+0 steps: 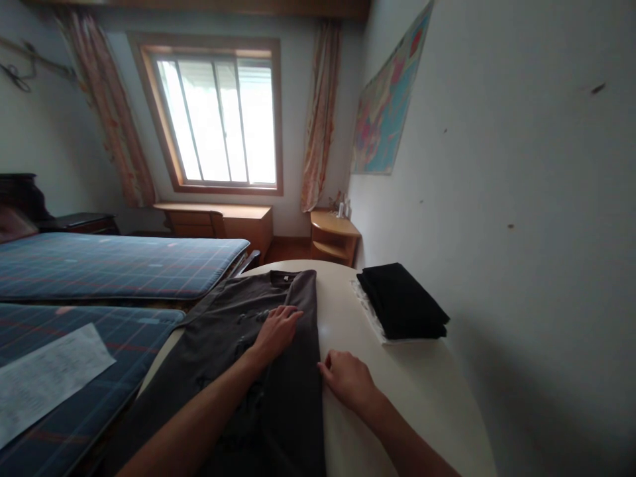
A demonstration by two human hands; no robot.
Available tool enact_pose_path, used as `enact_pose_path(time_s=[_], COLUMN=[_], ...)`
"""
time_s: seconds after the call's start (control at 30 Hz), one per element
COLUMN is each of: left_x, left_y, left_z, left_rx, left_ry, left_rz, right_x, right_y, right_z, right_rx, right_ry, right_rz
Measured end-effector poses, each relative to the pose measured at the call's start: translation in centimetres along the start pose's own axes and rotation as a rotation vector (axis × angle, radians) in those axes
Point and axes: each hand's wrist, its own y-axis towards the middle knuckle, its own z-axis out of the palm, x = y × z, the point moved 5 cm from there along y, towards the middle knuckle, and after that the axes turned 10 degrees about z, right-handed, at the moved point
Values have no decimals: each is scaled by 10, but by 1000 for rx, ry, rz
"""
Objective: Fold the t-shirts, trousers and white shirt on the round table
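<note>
A dark grey shirt (228,338) with black print on its front lies on the white round table (342,298). Its right side is folded inward in a long straight strip, and the collar with a small label points away from me. My left hand (278,331) rests flat on the fold near the chest, fingers stretched out and holding nothing. At the shirt's right folded edge is my right hand (350,377), its fingers curled and the thumb and fingertips closed on the cloth edge. The shirt's left part hangs over the table's side towards the bed.
A stack of folded black clothes (402,301) lies on the table's right, over something white. Plaid mattresses (124,265) stand to the left, with a paper sheet (54,377) on the nearer one. The wall (521,199) closes the right side. A desk (218,212) stands below the window.
</note>
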Motion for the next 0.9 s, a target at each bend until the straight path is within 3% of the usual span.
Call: enact_pose_path(time_s=[0.33,0.6,0.9], left_x=[-19,-26,-46], left_y=[61,92,136], left_z=[18,35,61], left_rx=[328,306,214], left_ry=[173,159,-4], left_rz=[141,77,12], right_x=[1,-15,-78], right_y=[-16,-15,7], right_z=[21,15,-5], right_rx=[92,78,-38], right_ry=[94,121,63], right_rz=[-1,36,170])
